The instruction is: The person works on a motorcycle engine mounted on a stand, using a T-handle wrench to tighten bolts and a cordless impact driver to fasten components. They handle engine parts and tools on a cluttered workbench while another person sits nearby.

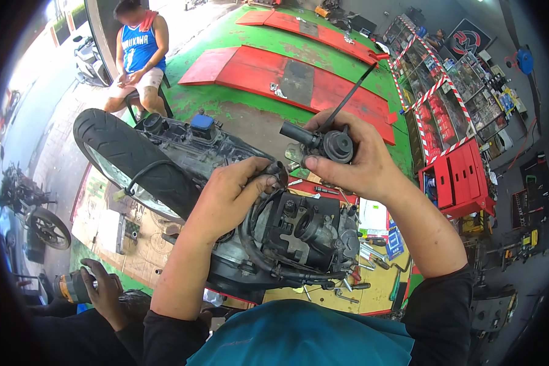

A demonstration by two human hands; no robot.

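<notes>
My right hand point(363, 165) grips a black valve-like part point(337, 145) with a round cap, a short hose stub, a metal bracket and a thin black hose rising from it. Just left of it, my left hand point(238, 195) pinches the end of a black rubber hose point(277, 172). Below both hands lies a motorcycle engine point(308, 226) with hoses and cables along it. A wheel with a black tyre point(125, 155) is at its upper left, beside a dark housing with a blue-topped piece point(202, 124).
A seated person in blue point(140, 43) is at upper left. A co-worker's hand point(107, 296) holds a drill-like tool at lower left. Tools point(372, 256) and cardboard point(137, 262) surround the engine. Red ramps point(238, 67), a red tool cabinet point(451, 183) and a parked motorcycle point(27, 207) stand around.
</notes>
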